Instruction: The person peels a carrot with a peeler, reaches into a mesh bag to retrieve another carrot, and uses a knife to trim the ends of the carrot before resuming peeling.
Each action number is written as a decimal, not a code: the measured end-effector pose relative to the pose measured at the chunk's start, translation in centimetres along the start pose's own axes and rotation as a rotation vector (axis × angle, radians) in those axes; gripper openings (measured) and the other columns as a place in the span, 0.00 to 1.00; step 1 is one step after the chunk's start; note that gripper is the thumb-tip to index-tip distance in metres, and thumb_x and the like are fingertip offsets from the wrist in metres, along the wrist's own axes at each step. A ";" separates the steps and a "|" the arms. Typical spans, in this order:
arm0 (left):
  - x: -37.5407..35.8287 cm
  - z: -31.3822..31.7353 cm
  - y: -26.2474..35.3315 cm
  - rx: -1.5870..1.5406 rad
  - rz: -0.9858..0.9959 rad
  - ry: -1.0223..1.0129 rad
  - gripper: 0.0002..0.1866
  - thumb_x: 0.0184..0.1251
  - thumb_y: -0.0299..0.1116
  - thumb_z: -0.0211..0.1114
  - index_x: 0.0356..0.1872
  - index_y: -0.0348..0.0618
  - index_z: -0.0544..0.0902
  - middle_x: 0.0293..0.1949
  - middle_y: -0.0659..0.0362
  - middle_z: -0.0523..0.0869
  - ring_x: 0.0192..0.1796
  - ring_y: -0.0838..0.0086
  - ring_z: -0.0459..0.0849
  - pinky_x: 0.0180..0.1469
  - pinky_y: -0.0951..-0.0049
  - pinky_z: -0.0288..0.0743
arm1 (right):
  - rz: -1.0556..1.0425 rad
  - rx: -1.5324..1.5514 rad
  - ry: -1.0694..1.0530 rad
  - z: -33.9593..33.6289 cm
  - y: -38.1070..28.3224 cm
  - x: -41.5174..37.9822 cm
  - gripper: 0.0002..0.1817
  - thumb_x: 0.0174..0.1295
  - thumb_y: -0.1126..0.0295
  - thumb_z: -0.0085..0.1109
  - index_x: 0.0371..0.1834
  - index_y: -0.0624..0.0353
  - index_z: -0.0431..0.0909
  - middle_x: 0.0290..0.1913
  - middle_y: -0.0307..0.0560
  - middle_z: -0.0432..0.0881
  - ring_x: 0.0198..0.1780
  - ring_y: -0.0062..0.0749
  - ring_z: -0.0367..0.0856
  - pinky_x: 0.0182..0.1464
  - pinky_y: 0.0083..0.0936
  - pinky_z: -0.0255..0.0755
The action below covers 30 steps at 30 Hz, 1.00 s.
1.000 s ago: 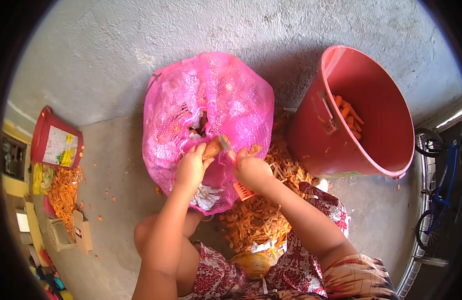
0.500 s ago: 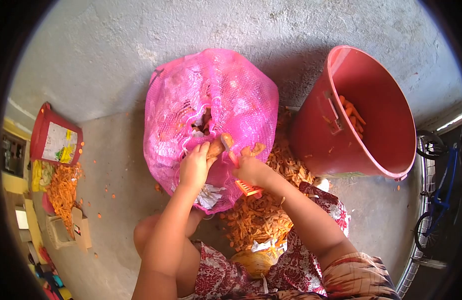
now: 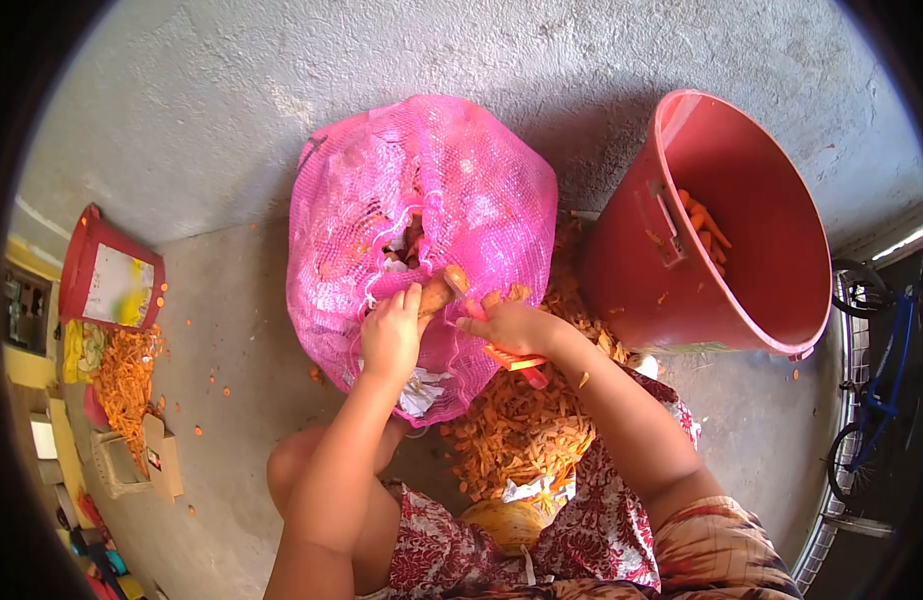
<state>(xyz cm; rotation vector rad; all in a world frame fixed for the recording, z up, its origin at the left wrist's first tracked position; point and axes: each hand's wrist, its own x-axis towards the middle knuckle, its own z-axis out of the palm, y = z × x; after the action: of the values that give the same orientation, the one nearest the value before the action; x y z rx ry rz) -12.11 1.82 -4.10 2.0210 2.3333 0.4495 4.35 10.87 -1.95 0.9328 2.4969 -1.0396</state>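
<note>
My left hand (image 3: 390, 335) is closed around an unpeeled-looking, brownish carrot (image 3: 437, 296), its cut-looking end pointing up and right. Close by on the right, my right hand (image 3: 514, 328) grips a red and orange peeler (image 3: 519, 362), whose handle sticks out below the fingers. The peeler's head lies beside the carrot, partly hidden by my fingers; contact is hard to make out. Both hands are over the front of a full pink mesh bag (image 3: 492, 190). Dark carrots show through the bag's opening (image 3: 412, 245).
A large red bucket (image 3: 622, 250) on the right holds peeled carrots (image 3: 704, 230). Orange peelings (image 3: 522, 430) pile up between my legs. On the left stand a smaller red bucket (image 3: 77, 265) and another peelings heap (image 3: 127, 385). A wall (image 3: 232, 110) rises behind; a blue bicycle (image 3: 882, 390) is far right.
My right hand has shifted slightly right and up, and the peeler's handle has turned in it. My left hand and the carrot stay nearly in place.
</note>
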 end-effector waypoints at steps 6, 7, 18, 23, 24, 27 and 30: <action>0.0 0.1 0.2 -0.054 -0.032 0.013 0.23 0.47 0.33 0.64 0.46 0.38 0.72 0.36 0.52 0.79 0.36 0.59 0.78 0.36 0.65 0.72 | 0.056 0.226 -0.057 0.6 1.1 1.4 0.40 0.57 0.37 0.33 0.41 0.73 0.71 0.43 0.72 0.71 0.48 0.55 0.70 0.51 0.37 0.61; 0.0 0.2 0.1 -0.064 -0.038 0.016 0.23 0.47 0.33 0.64 0.46 0.38 0.72 0.36 0.52 0.79 0.36 0.58 0.78 0.36 0.65 0.72 | 0.051 0.254 -0.054 0.8 1.4 1.7 0.40 0.56 0.37 0.34 0.40 0.73 0.72 0.42 0.72 0.71 0.47 0.56 0.71 0.50 0.37 0.62; 0.3 0.3 0.0 -0.216 -0.126 0.004 0.24 0.46 0.35 0.66 0.45 0.34 0.74 0.39 0.48 0.79 0.39 0.56 0.78 0.39 0.66 0.72 | -0.005 0.238 -0.072 -0.1 1.5 1.7 0.39 0.57 0.39 0.36 0.38 0.74 0.71 0.37 0.64 0.75 0.42 0.47 0.74 0.46 0.35 0.63; 0.5 0.1 -0.1 -0.215 -0.123 -0.004 0.23 0.46 0.35 0.66 0.44 0.34 0.74 0.38 0.47 0.79 0.38 0.56 0.79 0.39 0.65 0.72 | 0.035 0.367 -0.082 2.0 3.8 4.1 0.38 0.57 0.39 0.37 0.40 0.72 0.72 0.35 0.62 0.76 0.39 0.44 0.74 0.45 0.34 0.64; 0.6 0.1 0.0 -0.212 -0.130 -0.009 0.23 0.46 0.35 0.67 0.44 0.34 0.74 0.38 0.47 0.79 0.38 0.56 0.79 0.39 0.65 0.72 | 0.025 0.368 -0.042 2.3 4.1 4.3 0.38 0.57 0.39 0.37 0.40 0.72 0.72 0.35 0.61 0.76 0.39 0.43 0.74 0.45 0.34 0.64; 0.7 -0.2 0.0 -0.195 -0.138 -0.024 0.24 0.45 0.35 0.67 0.44 0.35 0.74 0.38 0.47 0.79 0.38 0.56 0.79 0.39 0.65 0.72 | 0.046 0.304 -0.064 2.4 4.4 4.8 0.38 0.57 0.39 0.37 0.40 0.72 0.72 0.37 0.62 0.76 0.41 0.43 0.74 0.45 0.33 0.64; 0.7 -0.1 -0.2 -0.193 -0.120 -0.039 0.24 0.45 0.35 0.67 0.45 0.35 0.74 0.38 0.47 0.79 0.38 0.56 0.79 0.38 0.65 0.72 | 0.078 0.327 -0.149 1.2 3.8 4.0 0.39 0.56 0.38 0.37 0.41 0.72 0.72 0.38 0.62 0.76 0.42 0.43 0.74 0.46 0.33 0.64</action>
<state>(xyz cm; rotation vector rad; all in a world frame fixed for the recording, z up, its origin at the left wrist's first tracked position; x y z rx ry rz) -12.42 2.48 -3.94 1.7784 2.2736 0.5982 3.80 13.88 -6.71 0.9904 2.1916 -1.4617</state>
